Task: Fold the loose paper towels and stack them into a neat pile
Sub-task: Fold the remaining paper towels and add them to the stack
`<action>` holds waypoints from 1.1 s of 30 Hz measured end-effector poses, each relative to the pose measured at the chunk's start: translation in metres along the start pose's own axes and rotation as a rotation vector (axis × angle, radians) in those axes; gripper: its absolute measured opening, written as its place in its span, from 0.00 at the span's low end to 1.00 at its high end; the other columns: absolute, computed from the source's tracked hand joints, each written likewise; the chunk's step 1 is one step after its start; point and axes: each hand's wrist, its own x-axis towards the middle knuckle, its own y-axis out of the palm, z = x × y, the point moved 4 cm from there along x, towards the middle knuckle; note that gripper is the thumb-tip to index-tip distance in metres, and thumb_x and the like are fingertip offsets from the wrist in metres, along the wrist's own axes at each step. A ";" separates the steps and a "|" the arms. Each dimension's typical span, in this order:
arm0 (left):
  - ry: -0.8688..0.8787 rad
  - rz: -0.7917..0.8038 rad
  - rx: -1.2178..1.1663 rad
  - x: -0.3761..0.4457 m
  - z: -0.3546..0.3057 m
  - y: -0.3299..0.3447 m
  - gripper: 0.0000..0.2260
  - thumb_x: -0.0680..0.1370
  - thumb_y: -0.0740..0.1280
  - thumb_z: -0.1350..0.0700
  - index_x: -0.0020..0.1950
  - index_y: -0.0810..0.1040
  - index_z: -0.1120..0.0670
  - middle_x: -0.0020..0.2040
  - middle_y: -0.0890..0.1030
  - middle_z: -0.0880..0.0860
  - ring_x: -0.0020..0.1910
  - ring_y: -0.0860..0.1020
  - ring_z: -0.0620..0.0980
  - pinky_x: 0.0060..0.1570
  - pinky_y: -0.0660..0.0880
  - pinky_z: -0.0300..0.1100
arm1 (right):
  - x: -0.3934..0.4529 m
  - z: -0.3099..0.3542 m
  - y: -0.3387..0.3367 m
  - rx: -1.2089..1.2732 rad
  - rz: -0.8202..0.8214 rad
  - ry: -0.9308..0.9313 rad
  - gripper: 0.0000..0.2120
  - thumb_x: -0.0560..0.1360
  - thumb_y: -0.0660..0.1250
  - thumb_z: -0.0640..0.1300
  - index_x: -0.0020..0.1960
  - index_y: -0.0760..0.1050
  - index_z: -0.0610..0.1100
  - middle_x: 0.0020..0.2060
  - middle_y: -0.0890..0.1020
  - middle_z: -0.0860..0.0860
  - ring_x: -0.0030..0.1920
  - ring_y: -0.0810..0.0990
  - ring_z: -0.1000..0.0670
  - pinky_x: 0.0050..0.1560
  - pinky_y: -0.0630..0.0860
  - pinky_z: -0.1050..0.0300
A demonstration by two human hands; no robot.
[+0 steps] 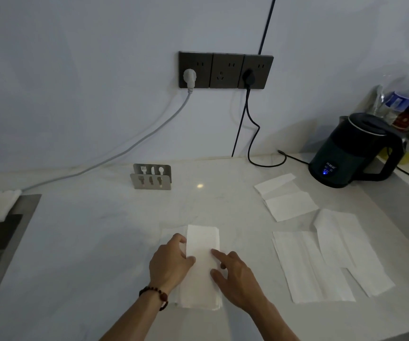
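Both forearms are bare, with no sleeves in view. A bracelet of dark round beads (pixel 155 295), some reddish-brown, circles the left wrist; the right wrist is bare.

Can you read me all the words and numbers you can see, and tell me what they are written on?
"55": glowing blue number on the front of the black kettle.
Small light characters above that number: a brand mark, too blurred to read.
Bottle with a blue and white label in the back corner: print too small to read.
Metal napkin holder: no words, only fork, knife and spoon cut-outs.
Paper towels: no writing.
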 end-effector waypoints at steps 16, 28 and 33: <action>0.596 0.231 0.558 -0.001 0.000 0.022 0.23 0.82 0.57 0.45 0.77 0.60 0.48 0.79 0.56 0.48 0.78 0.50 0.46 0.76 0.42 0.47 | -0.001 -0.011 -0.001 0.012 0.006 -0.006 0.23 0.79 0.60 0.55 0.74 0.62 0.56 0.52 0.71 0.58 0.48 0.72 0.59 0.54 0.71 0.67; 0.784 0.323 0.404 -0.033 -0.107 0.116 0.20 0.82 0.56 0.50 0.74 0.67 0.52 0.73 0.68 0.50 0.72 0.63 0.48 0.72 0.55 0.42 | -0.058 -0.130 -0.079 -0.016 -0.488 0.391 0.10 0.75 0.68 0.44 0.56 0.80 0.44 0.51 0.80 0.48 0.55 0.77 0.47 0.51 0.73 0.58; 0.818 0.490 0.499 -0.042 -0.127 0.165 0.25 0.83 0.55 0.48 0.79 0.54 0.49 0.80 0.53 0.52 0.79 0.48 0.50 0.77 0.45 0.46 | -0.071 -0.170 -0.109 -0.100 -0.521 0.634 0.17 0.76 0.66 0.50 0.62 0.76 0.44 0.64 0.74 0.46 0.63 0.71 0.43 0.62 0.69 0.49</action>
